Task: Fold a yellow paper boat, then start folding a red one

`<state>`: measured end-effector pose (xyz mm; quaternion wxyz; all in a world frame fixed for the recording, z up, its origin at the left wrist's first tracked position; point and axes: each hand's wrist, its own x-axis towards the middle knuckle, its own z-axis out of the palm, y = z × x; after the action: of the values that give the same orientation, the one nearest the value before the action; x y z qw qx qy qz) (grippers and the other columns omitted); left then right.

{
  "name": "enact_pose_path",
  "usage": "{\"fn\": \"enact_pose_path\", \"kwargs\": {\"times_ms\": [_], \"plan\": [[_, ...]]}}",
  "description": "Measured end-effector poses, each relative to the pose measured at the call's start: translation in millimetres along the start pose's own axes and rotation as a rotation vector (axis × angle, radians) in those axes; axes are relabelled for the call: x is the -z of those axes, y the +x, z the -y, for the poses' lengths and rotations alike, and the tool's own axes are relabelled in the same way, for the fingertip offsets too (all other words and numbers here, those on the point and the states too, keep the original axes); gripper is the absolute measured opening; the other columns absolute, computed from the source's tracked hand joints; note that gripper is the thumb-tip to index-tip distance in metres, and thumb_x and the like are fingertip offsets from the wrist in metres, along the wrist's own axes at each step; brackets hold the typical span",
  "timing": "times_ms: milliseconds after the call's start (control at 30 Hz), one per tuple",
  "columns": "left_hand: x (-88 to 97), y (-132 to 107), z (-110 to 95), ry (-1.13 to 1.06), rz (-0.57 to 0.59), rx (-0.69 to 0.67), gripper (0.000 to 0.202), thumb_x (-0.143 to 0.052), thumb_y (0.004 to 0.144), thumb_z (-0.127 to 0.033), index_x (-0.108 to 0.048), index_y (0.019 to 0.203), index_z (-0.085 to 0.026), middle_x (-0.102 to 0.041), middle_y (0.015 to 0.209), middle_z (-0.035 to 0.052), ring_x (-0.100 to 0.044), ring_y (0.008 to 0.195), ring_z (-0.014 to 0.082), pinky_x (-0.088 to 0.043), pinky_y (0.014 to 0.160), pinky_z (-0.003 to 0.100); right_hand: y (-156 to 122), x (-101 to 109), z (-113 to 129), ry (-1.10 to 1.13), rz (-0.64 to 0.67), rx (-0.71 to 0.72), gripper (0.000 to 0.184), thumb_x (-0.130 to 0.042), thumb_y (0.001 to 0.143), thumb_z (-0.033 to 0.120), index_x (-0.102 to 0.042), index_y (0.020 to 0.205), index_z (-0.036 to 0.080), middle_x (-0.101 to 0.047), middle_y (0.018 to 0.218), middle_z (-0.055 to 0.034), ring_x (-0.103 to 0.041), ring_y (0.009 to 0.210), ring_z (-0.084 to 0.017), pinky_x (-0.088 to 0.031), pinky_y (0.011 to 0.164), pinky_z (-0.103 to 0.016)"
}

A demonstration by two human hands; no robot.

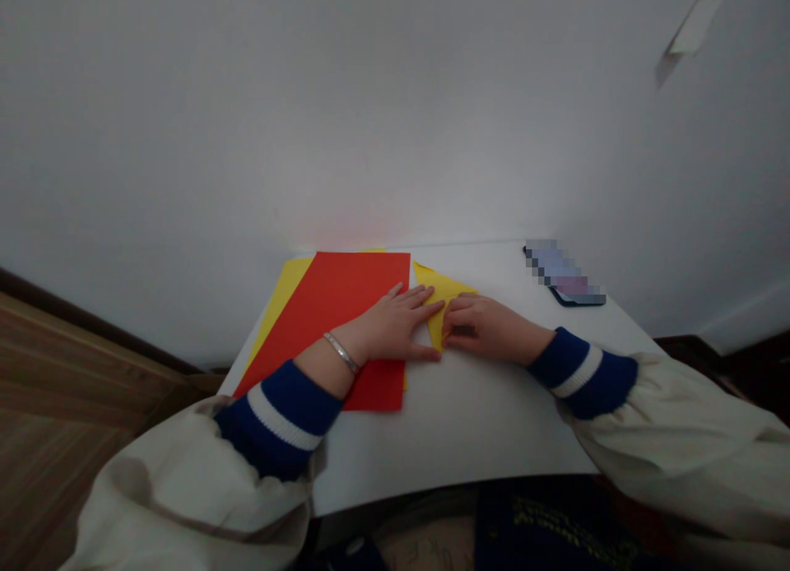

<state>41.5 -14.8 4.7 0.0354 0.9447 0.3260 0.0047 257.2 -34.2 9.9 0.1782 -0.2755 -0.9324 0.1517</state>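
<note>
A small folded piece of yellow paper point(439, 285), roughly triangular, lies on the white table between my hands. My left hand point(401, 320) rests flat with its fingers spread, the fingertips touching the left part of the folded paper. Under that wrist and palm lies a sheet of red paper point(346, 295). My right hand point(485, 328) is curled, thumb and fingers pinched at the right edge of the folded yellow paper. Its fingers cover that corner, so the exact fold there is hidden.
A yellow sheet point(271, 304) sticks out from beneath the red one. The white table point(469, 431) meets a pale wall point(395, 110) at the back. Toward the back right lies a phone point(564, 275), its screen blurred. Wooden furniture point(74, 390) stands at the left.
</note>
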Motion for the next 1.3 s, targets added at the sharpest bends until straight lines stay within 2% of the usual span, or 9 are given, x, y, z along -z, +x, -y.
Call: {"fn": "enact_pose_path", "kwargs": {"times_ms": [167, 333, 533, 700, 833, 900, 1067, 1300], "plan": [[5.0, 0.5, -4.2, -0.037, 0.047, 0.041, 0.087, -0.058, 0.077, -0.064, -0.033, 0.145, -0.016, -0.024, 0.153, 0.0190, -0.024, 0.141, 0.0311, -0.018, 0.114, 0.046, 1.1, -2.3, -2.3, 0.001, -0.015, -0.011, 0.009, -0.062, 0.084, 0.024, -0.062, 0.078, 0.018, -0.064, 0.090, -0.0043, -0.056, 0.089, -0.016, -0.043, 0.085, -0.033], [9.6, 0.5, -6.7, -0.078, 0.110, 0.069, 0.090, -0.055, 0.077, -0.067, -0.028, 0.147, -0.016, -0.017, 0.155, 0.0173, -0.018, 0.143, 0.0295, -0.014, 0.116, 0.044, 2.8, -5.1, -6.0, -0.048, -0.022, -0.085, 0.009, -0.066, 0.081, 0.026, -0.063, 0.078, 0.018, -0.063, 0.083, -0.0032, -0.054, 0.082, -0.016, -0.042, 0.078, -0.031], [6.0, 1.0, -8.3, -0.091, 0.071, 0.093, 0.083, -0.046, 0.082, -0.069, -0.030, 0.146, -0.018, -0.019, 0.155, 0.0153, -0.017, 0.144, 0.0275, -0.013, 0.116, 0.044, 4.5, -6.1, -7.3, -0.109, -0.042, -0.165, 0.011, -0.069, 0.079, 0.027, -0.063, 0.076, 0.018, -0.063, 0.079, -0.0021, -0.054, 0.079, -0.017, -0.040, 0.077, -0.030], [1.2, 3.4, -10.5, -0.048, 0.012, 0.097, 0.087, -0.047, 0.081, -0.071, -0.029, 0.147, -0.016, -0.021, 0.155, 0.0164, -0.018, 0.143, 0.0278, -0.011, 0.117, 0.044, 5.3, -7.5, -6.0, -0.193, -0.049, -0.197, 0.013, -0.064, 0.083, 0.028, -0.061, 0.076, 0.018, -0.063, 0.081, -0.0033, -0.054, 0.080, -0.017, -0.040, 0.076, -0.030], [-1.1, 4.9, -9.8, -0.025, 0.020, 0.094, 0.086, -0.042, 0.083, -0.070, -0.025, 0.148, -0.016, -0.019, 0.155, 0.0163, -0.014, 0.144, 0.0280, -0.010, 0.117, 0.046, 4.8, -5.9, -2.3, -0.257, -0.075, -0.227, 0.012, -0.060, 0.086, 0.027, -0.061, 0.080, 0.017, -0.064, 0.083, -0.0049, -0.054, 0.080, -0.017, -0.041, 0.074, -0.030], [-1.3, 4.9, -8.5, -0.026, 0.036, 0.092, 0.086, -0.041, 0.084, -0.070, -0.024, 0.148, -0.015, -0.018, 0.155, 0.0162, -0.013, 0.144, 0.0278, -0.010, 0.117, 0.046, 3.7, -3.8, 0.1, -0.282, -0.089, -0.193, 0.010, -0.056, 0.087, 0.023, -0.062, 0.083, 0.017, -0.064, 0.084, -0.0054, -0.054, 0.081, -0.017, -0.041, 0.074, -0.030], [0.8, 3.6, -5.0, -0.039, 0.073, 0.100, 0.082, -0.039, 0.087, -0.068, -0.025, 0.148, -0.016, -0.015, 0.156, 0.0153, -0.011, 0.145, 0.0276, -0.011, 0.116, 0.046, 0.4, 0.0, 2.5, -0.261, -0.082, 0.017, 0.011, -0.056, 0.086, 0.021, -0.066, 0.081, 0.018, -0.066, 0.090, -0.0049, -0.055, 0.088, -0.017, -0.042, 0.081, -0.031], [-0.5, 3.1, -2.9, -0.040, 0.075, 0.086, 0.079, -0.035, 0.089, -0.066, -0.022, 0.149, -0.016, -0.014, 0.157, 0.0129, -0.009, 0.145, 0.0267, -0.012, 0.116, 0.045, -0.9, 2.6, 2.9, -0.300, -0.025, 0.198, 0.017, -0.052, 0.089, 0.021, -0.069, 0.087, 0.020, -0.068, 0.083, -0.0039, -0.054, 0.083, -0.017, -0.042, 0.075, -0.030]]}}
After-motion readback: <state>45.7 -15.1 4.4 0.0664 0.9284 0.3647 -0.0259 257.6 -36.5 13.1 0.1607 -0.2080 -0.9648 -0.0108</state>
